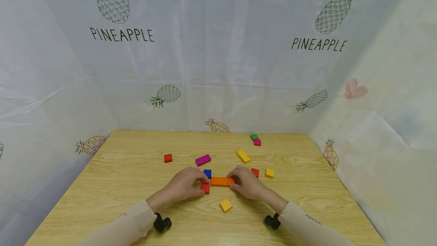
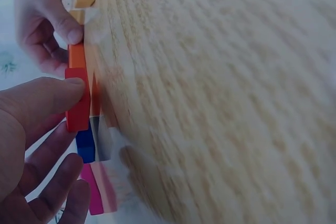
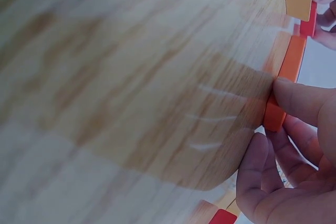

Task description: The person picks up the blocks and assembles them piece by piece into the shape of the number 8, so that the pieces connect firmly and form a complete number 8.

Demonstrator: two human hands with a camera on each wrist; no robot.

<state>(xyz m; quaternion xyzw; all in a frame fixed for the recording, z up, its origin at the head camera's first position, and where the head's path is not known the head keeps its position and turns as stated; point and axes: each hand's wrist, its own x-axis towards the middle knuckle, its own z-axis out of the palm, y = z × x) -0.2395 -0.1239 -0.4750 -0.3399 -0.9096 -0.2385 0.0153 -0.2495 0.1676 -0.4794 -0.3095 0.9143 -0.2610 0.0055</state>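
Note:
My left hand (image 1: 186, 184) pinches a small red block (image 1: 205, 188) between thumb and index finger; the left wrist view shows the thumb on the near face of this red block (image 2: 77, 100). With thumb and fingers my right hand (image 1: 248, 182) grips the right end of a long orange block (image 1: 221, 182), which lies flat on the table. The red block is beside the orange block's left end. Just behind the two sits a blue block (image 1: 207, 173), partly hidden by the left fingers. Nearer the front lies a yellow-orange block (image 1: 225, 205).
Farther back on the wooden table (image 1: 136, 177) lie a red block (image 1: 168, 158), a magenta block (image 1: 203, 160) and a long yellow block (image 1: 243, 156). Right of my right hand are a red block (image 1: 255, 172) and a yellow block (image 1: 269, 173). A green block (image 1: 254, 136) touches a pink block (image 1: 257, 142).

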